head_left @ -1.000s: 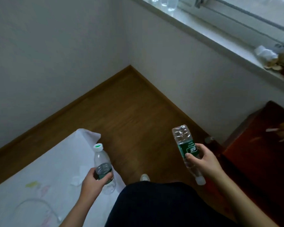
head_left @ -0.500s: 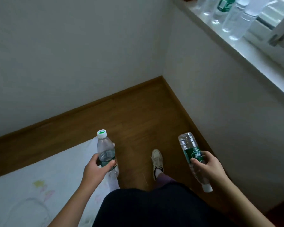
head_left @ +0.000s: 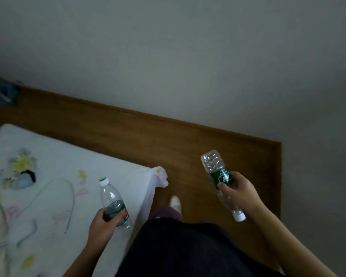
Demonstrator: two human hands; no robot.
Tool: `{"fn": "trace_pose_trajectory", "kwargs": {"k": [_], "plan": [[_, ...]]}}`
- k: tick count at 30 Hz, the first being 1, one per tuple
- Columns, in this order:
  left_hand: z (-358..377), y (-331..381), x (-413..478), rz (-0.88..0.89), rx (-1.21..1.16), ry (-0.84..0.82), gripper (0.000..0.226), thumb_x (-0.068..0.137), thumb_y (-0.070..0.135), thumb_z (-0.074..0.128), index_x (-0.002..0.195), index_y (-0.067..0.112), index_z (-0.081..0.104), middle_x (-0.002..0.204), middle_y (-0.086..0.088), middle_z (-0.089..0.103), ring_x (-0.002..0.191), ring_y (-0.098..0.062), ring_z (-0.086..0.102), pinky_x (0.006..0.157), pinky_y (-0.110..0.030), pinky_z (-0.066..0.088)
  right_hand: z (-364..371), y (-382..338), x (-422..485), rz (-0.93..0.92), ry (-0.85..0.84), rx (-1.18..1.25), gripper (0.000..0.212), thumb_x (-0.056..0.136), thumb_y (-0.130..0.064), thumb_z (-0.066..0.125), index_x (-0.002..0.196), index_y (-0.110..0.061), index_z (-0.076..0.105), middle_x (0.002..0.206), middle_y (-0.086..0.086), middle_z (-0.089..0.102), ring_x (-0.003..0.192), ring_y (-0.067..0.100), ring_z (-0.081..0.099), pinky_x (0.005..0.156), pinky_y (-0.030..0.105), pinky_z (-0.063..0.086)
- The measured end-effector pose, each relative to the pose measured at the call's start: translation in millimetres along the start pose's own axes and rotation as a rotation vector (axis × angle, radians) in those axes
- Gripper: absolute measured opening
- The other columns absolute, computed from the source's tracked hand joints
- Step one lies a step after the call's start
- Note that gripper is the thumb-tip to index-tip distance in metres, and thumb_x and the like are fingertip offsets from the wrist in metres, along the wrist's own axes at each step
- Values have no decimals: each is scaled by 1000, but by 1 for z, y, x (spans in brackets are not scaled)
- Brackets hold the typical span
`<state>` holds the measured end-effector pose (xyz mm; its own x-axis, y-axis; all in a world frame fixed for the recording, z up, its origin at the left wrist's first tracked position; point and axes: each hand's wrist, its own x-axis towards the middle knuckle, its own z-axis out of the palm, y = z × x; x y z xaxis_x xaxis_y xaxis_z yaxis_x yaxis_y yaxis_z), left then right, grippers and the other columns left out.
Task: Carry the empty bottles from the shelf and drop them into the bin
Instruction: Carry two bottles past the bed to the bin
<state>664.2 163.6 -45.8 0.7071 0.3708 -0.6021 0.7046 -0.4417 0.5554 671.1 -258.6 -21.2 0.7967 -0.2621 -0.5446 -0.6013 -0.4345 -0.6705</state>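
Our left hand (head_left: pixel 104 223) curls round an upright bottle (head_left: pixel 111 198) over the bed (head_left: pixel 58 148), our right hand (head_left: pixel 239 191) round a cap-down bottle (head_left: pixel 216 166) above the floor (head_left: pixel 148 144); either may slip while we hunt the unseen bin.

Left hand (head_left: pixel 103 222), at 7 o'clock, curls round a bottle (head_left: pixel 110 198); right hand (head_left: pixel 240 191), at 4 o'clock, grips a second bottle (head_left: pixel 216 166). Forearms (head_left: pixel 284 236) seemingly bare.

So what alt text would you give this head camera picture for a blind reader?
A person looking down holds a clear plastic bottle in each hand: the left hand grips an upright bottle, the right hand a cap-down bottle. Beneath are a wooden floor, a white flowered sheet on the left and a pale wall.
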Motion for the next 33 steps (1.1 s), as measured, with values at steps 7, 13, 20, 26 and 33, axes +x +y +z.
{"fn": "trace_pose_trajectory", "kwargs": {"k": [7,13,20,26,33], "plan": [[21,59,59,-72,-127,43,46,71,36,85,105,14,62,95,-4,69,89,-27,67,80,-43,54,-14,-52,111,-44,-55,-112,47,84,-39,72,125,-23,55,101,-11,67,87,7,67,74,28,57],[34,169,140,49,-126,-47,44,78,35,81,111,17,58,98,1,67,95,-23,66,78,-37,53,-39,-77,179,46,14,-111,48,85,-34,72,127,-17,55,91,-14,61,81,6,65,61,22,50],[35,287,219,167,-154,-75,60,77,36,81,129,19,57,116,1,66,107,-17,63,81,-29,51,-71,-120,272,52,7,-203,47,86,-35,71,125,-12,56,97,-4,65,79,11,65,59,22,48],[26,319,264,89,-157,17,74,67,49,83,128,14,58,115,-3,69,106,-23,67,86,-36,55,-71,-192,381,-12,-82,-156,43,85,-36,72,121,-18,57,105,-1,69,88,16,67,80,41,58],[17,313,265,-182,-267,269,54,73,44,83,116,21,60,108,-5,71,94,-24,67,84,-39,53,-20,-325,473,-202,-358,-192,34,82,-30,77,111,-30,59,97,-12,69,88,8,68,83,38,57]]}}
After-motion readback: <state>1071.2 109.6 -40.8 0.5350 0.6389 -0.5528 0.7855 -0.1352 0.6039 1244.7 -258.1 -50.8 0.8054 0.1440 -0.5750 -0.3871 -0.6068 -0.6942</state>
